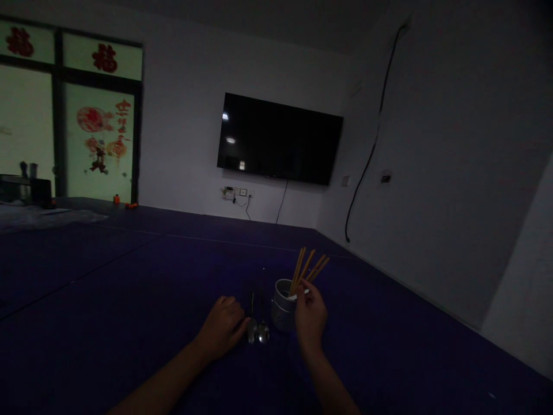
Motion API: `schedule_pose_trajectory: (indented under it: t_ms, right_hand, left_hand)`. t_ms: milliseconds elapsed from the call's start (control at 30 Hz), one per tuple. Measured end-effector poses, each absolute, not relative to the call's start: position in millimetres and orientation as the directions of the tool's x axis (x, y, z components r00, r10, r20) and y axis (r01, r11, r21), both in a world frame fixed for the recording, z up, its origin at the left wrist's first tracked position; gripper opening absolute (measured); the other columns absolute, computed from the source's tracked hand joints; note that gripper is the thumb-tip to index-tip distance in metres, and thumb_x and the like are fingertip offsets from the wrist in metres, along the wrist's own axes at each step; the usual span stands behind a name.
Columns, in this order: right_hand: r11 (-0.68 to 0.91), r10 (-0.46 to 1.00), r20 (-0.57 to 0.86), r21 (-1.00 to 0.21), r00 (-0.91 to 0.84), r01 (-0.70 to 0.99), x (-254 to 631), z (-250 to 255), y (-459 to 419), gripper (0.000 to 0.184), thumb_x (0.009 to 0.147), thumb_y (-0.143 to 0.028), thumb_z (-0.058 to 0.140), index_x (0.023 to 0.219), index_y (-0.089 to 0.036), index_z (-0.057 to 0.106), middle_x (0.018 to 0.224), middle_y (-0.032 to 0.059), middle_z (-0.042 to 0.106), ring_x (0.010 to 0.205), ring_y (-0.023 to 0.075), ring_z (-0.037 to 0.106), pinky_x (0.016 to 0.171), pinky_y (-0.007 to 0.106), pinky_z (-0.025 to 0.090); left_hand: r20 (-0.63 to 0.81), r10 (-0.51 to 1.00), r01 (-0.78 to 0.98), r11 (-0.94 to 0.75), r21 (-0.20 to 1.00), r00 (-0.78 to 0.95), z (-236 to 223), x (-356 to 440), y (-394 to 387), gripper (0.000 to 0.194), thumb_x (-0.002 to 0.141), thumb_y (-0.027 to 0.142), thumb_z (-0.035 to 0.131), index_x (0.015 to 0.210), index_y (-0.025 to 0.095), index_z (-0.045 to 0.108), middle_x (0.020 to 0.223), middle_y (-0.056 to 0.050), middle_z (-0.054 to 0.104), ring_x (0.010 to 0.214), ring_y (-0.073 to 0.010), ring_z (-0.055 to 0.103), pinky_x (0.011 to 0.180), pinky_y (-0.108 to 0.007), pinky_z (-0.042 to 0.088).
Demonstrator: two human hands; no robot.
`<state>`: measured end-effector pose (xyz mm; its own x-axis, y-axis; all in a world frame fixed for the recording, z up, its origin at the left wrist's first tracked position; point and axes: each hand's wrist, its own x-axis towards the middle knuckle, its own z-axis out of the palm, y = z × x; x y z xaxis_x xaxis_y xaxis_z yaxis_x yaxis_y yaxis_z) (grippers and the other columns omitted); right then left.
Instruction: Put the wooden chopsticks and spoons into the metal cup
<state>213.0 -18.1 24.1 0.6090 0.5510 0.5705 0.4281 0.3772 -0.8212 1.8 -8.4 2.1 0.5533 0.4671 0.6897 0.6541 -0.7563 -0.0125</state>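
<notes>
A grey metal cup (281,312) stands on the purple surface, with several yellowish chopsticks (302,266) leaning out of it to the right. At its right rim, my right hand (311,314) pinches a slim pale piece, perhaps a spoon handle; its kind is not clear, and the fingers cover part of it. My left hand (223,327) rests on the surface left of the cup, thumb apart from the loosely bent fingers and holding nothing I can see. Right beside its thumb lie two metal spoons, a left spoon (252,331) and a right spoon (263,332), bowls toward me and dark handles pointing away.
The purple surface (173,271) reaches to the far wall, under a black television (280,138). A dark cable (367,164) hangs down the right wall. Small orange objects (131,205) sit at the far left, near a clear plastic sheet (52,216) and a dark box (41,192).
</notes>
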Motion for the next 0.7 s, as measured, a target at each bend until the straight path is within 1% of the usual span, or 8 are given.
schedule_pose_trajectory:
  t_ms: [100,167,267,433,700]
  right_hand:
    - [0.34,0.555,0.565,-0.824,0.61,0.454,212.2,25.0,-19.3,0.044,0.076,-0.047,0.053,0.1,-0.013,0.065,0.061,-0.0005,0.054,0.056,0.0167,0.051,0.054,0.027,0.038]
    - [0.33,0.556,0.56,-0.827,0.614,0.455,211.5,26.3,-20.2,0.042,0.074,-0.046,0.055,0.097,-0.013,0.065,0.057,-0.0033,0.048,0.053,0.0156,0.047,0.052,0.026,0.037]
    - [0.338,0.539,0.558,-0.829,0.631,0.445,210.6,27.4,-20.6,0.037,0.072,-0.044,0.058,0.093,-0.014,0.065,0.055,-0.0053,0.043,0.052,0.0147,0.045,0.052,0.026,0.037]
    - [0.37,0.517,0.567,-0.824,0.641,0.43,211.1,25.7,-19.2,0.028,0.069,-0.041,0.061,0.081,-0.016,0.064,0.053,-0.0064,0.041,0.052,0.0141,0.044,0.054,0.026,0.036]
    - [0.368,0.548,0.558,-0.83,0.623,0.42,214.2,21.8,-16.8,0.023,0.068,-0.038,0.059,0.07,-0.016,0.065,0.051,-0.0051,0.044,0.049,0.0137,0.043,0.049,0.025,0.032]
  left_hand:
    - [0.671,0.487,0.661,-0.75,-0.007,0.559,2.7,2.1,-8.3,0.028,0.089,0.026,0.04,0.067,0.018,0.054,0.07,-0.003,0.057,0.071,-0.0158,0.047,0.067,-0.032,0.032]
    - [0.661,0.497,0.665,-0.746,-0.005,0.562,2.4,2.2,-7.8,0.027,0.089,0.026,0.04,0.067,0.018,0.054,0.07,-0.003,0.057,0.071,-0.0158,0.047,0.066,-0.032,0.032]
    - [0.667,0.491,0.661,-0.75,-0.003,0.56,1.5,2.1,-7.2,0.027,0.089,0.026,0.04,0.068,0.018,0.054,0.071,-0.003,0.057,0.071,-0.0156,0.047,0.067,-0.032,0.032]
    - [0.669,0.484,0.655,-0.756,-0.006,0.565,1.6,1.6,-7.4,0.029,0.09,0.027,0.038,0.067,0.017,0.054,0.07,-0.003,0.058,0.07,-0.0151,0.047,0.066,-0.031,0.032]
    - [0.649,0.498,0.666,-0.746,-0.017,0.574,-0.8,0.8,-5.2,0.029,0.09,0.026,0.04,0.067,0.017,0.055,0.07,-0.003,0.058,0.071,-0.0154,0.048,0.066,-0.031,0.032]
